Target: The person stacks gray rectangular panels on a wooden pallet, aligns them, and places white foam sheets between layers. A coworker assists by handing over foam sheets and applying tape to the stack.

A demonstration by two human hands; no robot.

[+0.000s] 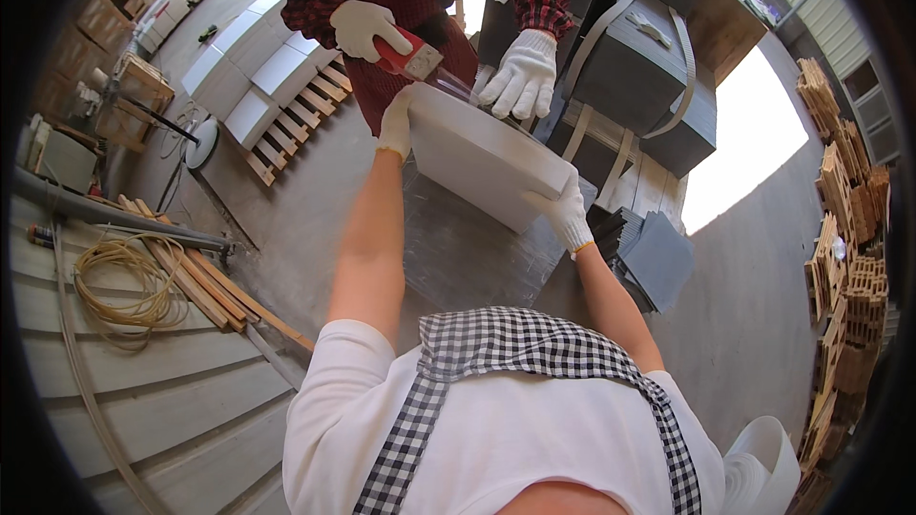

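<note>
A white cardboard box (477,154) is tilted up on edge between my two gloved hands, above a dark grey sheet or worktop (458,262). My left hand (396,124) grips its left end, and my right hand (565,214) closes on its right end. Across from me, a co-worker in a dark red apron holds a red tape dispenser (410,55) against the far top edge of the box. The co-worker's other gloved hand (522,76) lies spread by that same edge. The far side of the box is hidden.
Strapped dark grey blocks (634,62) stand at the far right, with a stack of thin grey sheets (654,257) nearer. White boxes (253,119) rest beside a wooden pallet (301,114) at the far left. Coiled hose (129,277) and wooden strips (205,277) lie left.
</note>
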